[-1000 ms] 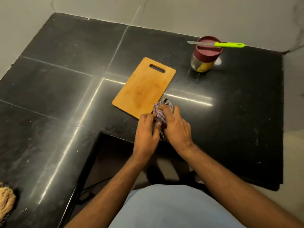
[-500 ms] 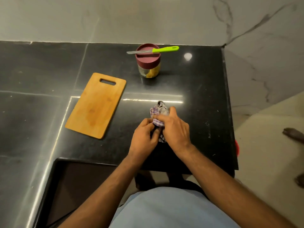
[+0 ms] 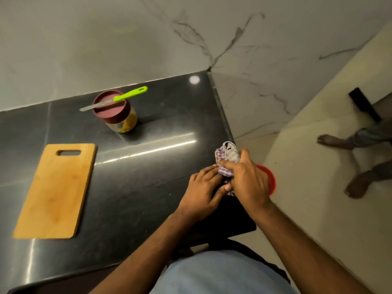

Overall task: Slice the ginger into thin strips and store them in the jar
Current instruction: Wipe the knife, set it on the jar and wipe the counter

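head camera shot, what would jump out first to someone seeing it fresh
The knife with the bright green handle lies balanced across the lid of the jar, near the back wall. Left of it a cutting board lies flat on the dark counter. At the counter's right edge the left hand and the right hand work a checked cloth.

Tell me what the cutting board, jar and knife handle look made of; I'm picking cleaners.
Cutting board: looks like wood or bamboo, matte tan with faint grain. Jar: clear body, glass or plastic, can't tell which; its maroon lid looks like matte plastic. Knife handle: bright green, smooth, likely plastic.
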